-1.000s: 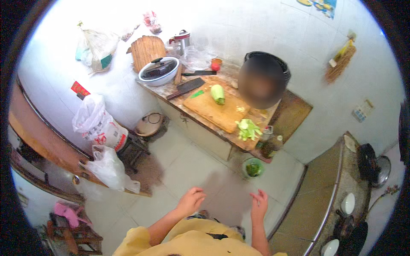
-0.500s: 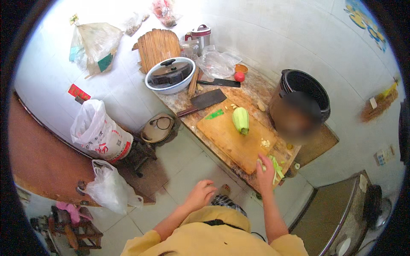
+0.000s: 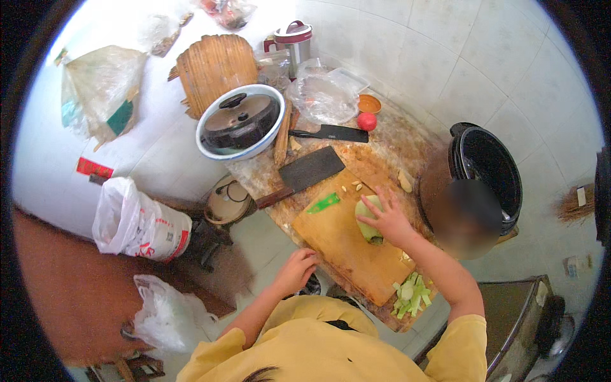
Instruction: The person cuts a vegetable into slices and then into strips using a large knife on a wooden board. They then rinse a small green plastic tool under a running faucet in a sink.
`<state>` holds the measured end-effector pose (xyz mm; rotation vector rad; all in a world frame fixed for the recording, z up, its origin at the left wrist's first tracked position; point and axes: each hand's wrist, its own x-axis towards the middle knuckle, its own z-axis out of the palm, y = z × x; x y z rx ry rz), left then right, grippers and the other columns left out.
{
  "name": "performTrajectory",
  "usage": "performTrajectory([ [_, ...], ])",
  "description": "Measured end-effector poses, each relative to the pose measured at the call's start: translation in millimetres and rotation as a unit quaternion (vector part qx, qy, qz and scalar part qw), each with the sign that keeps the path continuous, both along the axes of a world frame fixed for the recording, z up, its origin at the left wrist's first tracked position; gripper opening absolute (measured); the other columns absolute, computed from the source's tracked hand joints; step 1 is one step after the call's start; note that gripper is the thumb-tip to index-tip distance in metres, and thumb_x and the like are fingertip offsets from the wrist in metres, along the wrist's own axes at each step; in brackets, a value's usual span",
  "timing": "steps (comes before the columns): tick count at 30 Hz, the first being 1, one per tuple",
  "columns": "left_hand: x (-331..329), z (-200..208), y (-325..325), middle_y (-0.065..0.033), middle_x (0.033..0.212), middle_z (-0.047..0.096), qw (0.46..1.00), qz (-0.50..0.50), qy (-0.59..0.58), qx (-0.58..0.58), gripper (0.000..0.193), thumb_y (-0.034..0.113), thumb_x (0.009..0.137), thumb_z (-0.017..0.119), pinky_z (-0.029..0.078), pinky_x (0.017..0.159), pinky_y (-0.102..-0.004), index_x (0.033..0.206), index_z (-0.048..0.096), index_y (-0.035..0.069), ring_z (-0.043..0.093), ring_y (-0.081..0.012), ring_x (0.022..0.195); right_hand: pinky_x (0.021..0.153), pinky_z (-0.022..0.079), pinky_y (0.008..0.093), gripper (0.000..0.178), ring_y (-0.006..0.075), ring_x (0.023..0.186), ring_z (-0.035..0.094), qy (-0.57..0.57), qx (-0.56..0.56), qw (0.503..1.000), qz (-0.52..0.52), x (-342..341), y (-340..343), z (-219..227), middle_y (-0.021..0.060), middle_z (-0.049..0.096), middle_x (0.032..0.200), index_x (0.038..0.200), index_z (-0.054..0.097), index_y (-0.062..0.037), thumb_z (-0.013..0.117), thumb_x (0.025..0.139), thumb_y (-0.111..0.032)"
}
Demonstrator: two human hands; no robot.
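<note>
A pale green zucchini [image 3: 368, 229] lies on the wooden cutting board [image 3: 340, 245]. Over it spreads my right hand [image 3: 389, 219], open, fingers apart and covering part of it; whether they press on it I cannot tell. My left hand [image 3: 295, 271] hangs by the board's near left edge, fingers loosely bent and holding nothing. A green strip of packaging [image 3: 324, 202] and garlic cloves [image 3: 352, 188] lie on the board's far part. Pale green peelings [image 3: 412, 296] are heaped at the near right corner. Beyond the board rests a dark cleaver [image 3: 312, 170], its handle toward the left.
Behind are a black knife [image 3: 337, 132], a red round item [image 3: 366, 121], a plastic bag [image 3: 326, 99] and a white basin [image 3: 276, 130] holding a lidded pan [image 3: 245, 124]. A large black pot [image 3: 487, 159] stands right. White bags [image 3: 143, 219] are at the left.
My right hand has moved from the peelings up and away onto the zucchini. My left hand is now closer to the board's edge. The whole view has shifted, with the table appearing nearer.
</note>
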<state>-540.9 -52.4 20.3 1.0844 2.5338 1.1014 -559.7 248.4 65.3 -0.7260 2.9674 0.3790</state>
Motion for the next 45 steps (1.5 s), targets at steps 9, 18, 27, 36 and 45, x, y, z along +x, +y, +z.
performTrajectory([
  [9, -157.2, -21.6, -0.9, -0.0142, 0.104, 0.047, 0.985, 0.083, 0.098, -0.113, 0.04, 0.012, 0.073, 0.06, 0.04, 0.081, -0.0382, 0.111, 0.049, 0.007, 0.046, -0.0325, 0.096, 0.099, 0.022, 0.052, 0.065, 0.0351, 0.123, 0.028, -0.145, 0.087, 0.963, -0.209, -13.0, -24.2, -11.4, 0.0157, 0.037, 0.128, 0.119, 0.044, -0.0033, 0.063, 0.068, -0.039],
  [18, -215.9, -28.7, -5.1, -0.0213, 0.1, 0.046, 0.958, -0.056, -0.01, -0.28, 0.081, 0.011, 0.072, 0.064, 0.042, 0.072, -0.0421, 0.136, 0.016, 0.013, 0.05, -0.0362, 0.086, 0.084, 0.041, 0.044, 0.082, 0.0365, 0.099, 0.047, -0.037, -0.248, 0.738, -0.626, 34.2, -58.6, -25.4, 0.0234, 0.047, 0.106, 0.12, 0.034, 0.0035, 0.068, 0.062, -0.044],
  [27, -192.0, 18.2, 25.9, -0.0202, 0.083, 0.058, 0.976, -0.124, -0.092, -0.155, 0.074, 0.033, 0.072, 0.064, 0.046, 0.066, -0.0387, 0.133, 0.027, 0.011, 0.058, -0.0329, 0.074, 0.083, 0.04, 0.0449, 0.081, 0.0386, 0.097, 0.046, 0.009, -0.229, 0.677, -0.7, 84.3, -103.3, -32.1, 0.0246, 0.046, 0.105, 0.118, 0.037, 0.0015, 0.069, 0.06, -0.046],
  [36, -128.1, 64.7, 68.0, -0.0139, 0.089, 0.058, 0.868, -0.43, -0.006, -0.247, 0.058, 0.025, 0.072, 0.059, 0.048, 0.064, -0.0416, 0.125, 0.039, 0.016, 0.057, -0.0325, 0.077, 0.087, 0.034, 0.0474, 0.074, 0.04, 0.106, 0.039, 0.188, -0.271, 0.684, -0.651, 93.8, -126.3, -49.6, 0.023, 0.045, 0.113, 0.115, 0.043, -0.0028, 0.07, 0.059, -0.043],
  [45, -128.9, 72.2, 81.7, -0.0156, 0.085, 0.057, 0.858, -0.452, 0.007, -0.243, 0.052, 0.023, 0.072, 0.06, 0.048, 0.064, -0.0403, 0.12, 0.044, 0.01, 0.058, -0.0327, 0.075, 0.084, 0.036, 0.0439, 0.043, 0.0345, 0.105, 0.042, 0.119, -0.388, 0.618, -0.673, 82.7, -122.2, -41.1, 0.015, 0.054, 0.104, 0.099, 0.057, -0.0062, 0.069, 0.061, -0.023],
])
